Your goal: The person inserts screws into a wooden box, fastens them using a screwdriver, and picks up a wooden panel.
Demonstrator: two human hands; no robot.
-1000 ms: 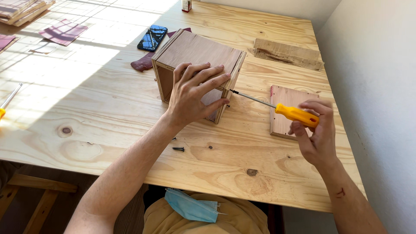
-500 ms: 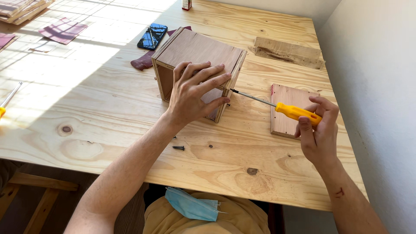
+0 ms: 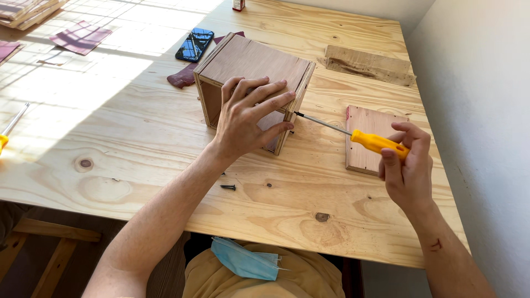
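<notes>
Right hand (image 3: 407, 165): fingers re-set around yellow screwdriver (image 3: 371, 141) handle, thumb now under it; handle sits slightly higher than one second earlier, shaft lying flatter.

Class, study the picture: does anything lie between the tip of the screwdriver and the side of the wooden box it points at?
Nothing visible does. The screwdriver, held in the right hand, runs bare across the table to the wooden box. The left hand lies on the box, left of the tip.
</notes>
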